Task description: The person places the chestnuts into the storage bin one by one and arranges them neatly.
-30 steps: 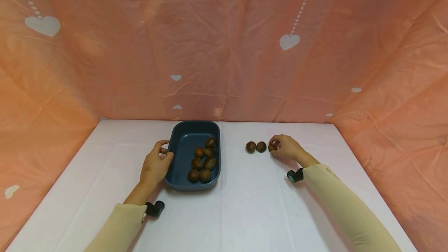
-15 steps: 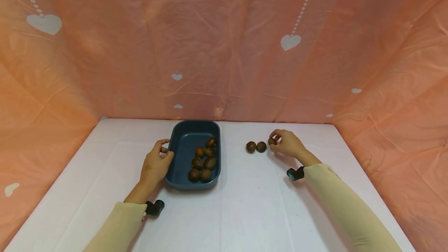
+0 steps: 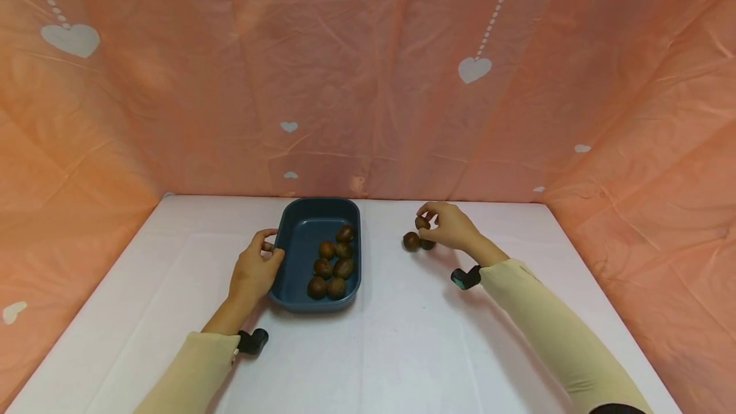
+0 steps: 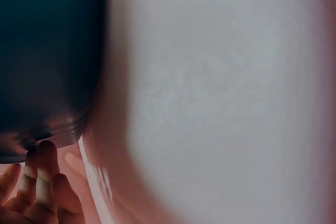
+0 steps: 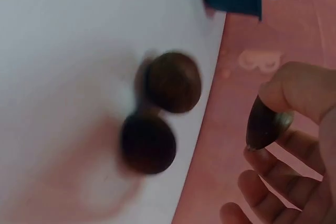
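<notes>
In the head view, a dark blue rectangular dish (image 3: 299, 302) holds several shiny brown chestnuts (image 3: 344, 268) along its right half. My left hand (image 3: 253, 273) grips the dish's left side; its fingertips (image 4: 47, 150) reach the outer wall in the left wrist view. My right hand (image 3: 451, 227) pinches one chestnut (image 5: 265, 124) between thumb and fingers, raised off the table. Just below it, two chestnuts sit side by side on the table: a left one (image 3: 411, 241) and a right one (image 5: 149, 144), the latter partly hidden behind my hand in the head view.
A white cloth covers the table (image 3: 397, 350). Behind it and along both sides hangs an orange-pink curtain (image 3: 322, 94) printed with pale hearts. A small black device (image 3: 253, 342) is worn at the left wrist, another device (image 3: 466, 277) at the right.
My right hand has lifted the chestnut off the table and carried it left, over the other two. My left hand and the dish have stayed in place.
</notes>
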A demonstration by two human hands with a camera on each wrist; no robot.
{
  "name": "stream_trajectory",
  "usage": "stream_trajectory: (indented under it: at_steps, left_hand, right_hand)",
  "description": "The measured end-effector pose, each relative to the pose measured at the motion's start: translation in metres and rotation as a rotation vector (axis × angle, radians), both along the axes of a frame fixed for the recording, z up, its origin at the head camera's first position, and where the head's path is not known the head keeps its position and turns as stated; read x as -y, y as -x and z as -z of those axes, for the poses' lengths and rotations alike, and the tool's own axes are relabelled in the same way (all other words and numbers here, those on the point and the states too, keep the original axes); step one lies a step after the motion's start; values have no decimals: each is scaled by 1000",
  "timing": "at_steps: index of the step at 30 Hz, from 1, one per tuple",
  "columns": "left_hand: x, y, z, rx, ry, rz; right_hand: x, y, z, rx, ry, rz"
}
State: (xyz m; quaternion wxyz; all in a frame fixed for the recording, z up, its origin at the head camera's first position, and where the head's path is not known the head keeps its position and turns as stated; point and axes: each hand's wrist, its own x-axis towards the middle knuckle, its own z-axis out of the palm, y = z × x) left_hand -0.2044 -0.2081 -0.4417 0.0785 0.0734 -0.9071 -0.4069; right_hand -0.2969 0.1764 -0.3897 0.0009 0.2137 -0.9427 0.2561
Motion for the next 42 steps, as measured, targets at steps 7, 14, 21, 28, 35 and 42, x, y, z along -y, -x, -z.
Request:
stream_trajectory:
  at_steps: [7, 14, 21, 28, 35, 42]
  left_hand:
    - [0, 0, 0, 5, 6, 2]
    - [1, 0, 1, 8, 12, -3]
    - [1, -1, 2, 17, 13, -4]
    - [1, -3, 2, 25, 8, -2]
    - [1, -2, 3, 22, 11, 1]
    - [0, -1, 1, 20, 17, -4]
  right_hand:
    - [27, -1, -8, -24, 35, -74]
    - [53, -2, -18, -38, 68, -169]
    - [75, -3, -24, -15, 102, -225]
    - [94, -2, -23, 17, 137, -269]
    - [111, 1, -19, 11, 94, -316]
    - [126, 6, -12, -2, 55, -384]
